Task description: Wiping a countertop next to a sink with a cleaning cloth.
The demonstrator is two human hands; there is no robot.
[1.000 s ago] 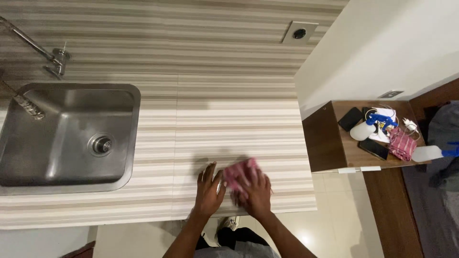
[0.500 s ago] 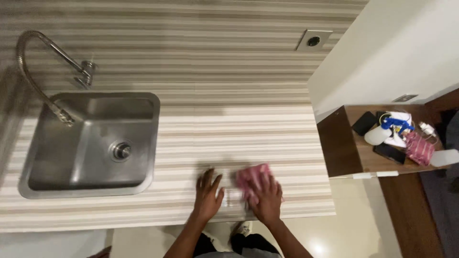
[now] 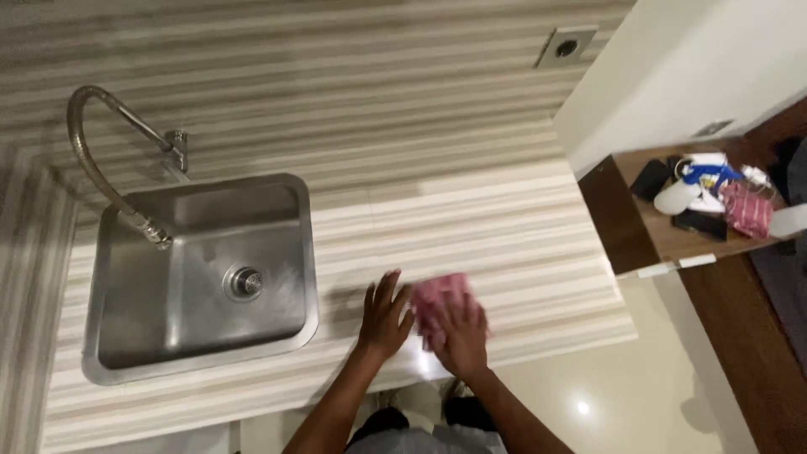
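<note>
A pink cloth (image 3: 437, 296) lies on the striped countertop (image 3: 471, 219) near its front edge. My right hand (image 3: 461, 335) presses flat on the cloth's near part. My left hand (image 3: 384, 314) rests just to the left of it, fingers spread on the bare counter and holding nothing. Both forearms come up from the bottom of the view.
A steel sink (image 3: 197, 273) with a drain and a curved tap (image 3: 113, 160) sits to the left of my hands. A wall socket (image 3: 565, 46) is at the back right. A lower wooden table (image 3: 672, 214) at the right carries a red checked cloth, dark phones and white items.
The view has shifted so the sink and tap show more fully. My hands and the pink cloth stay near the counter's front edge, with the right hand still on the cloth.
</note>
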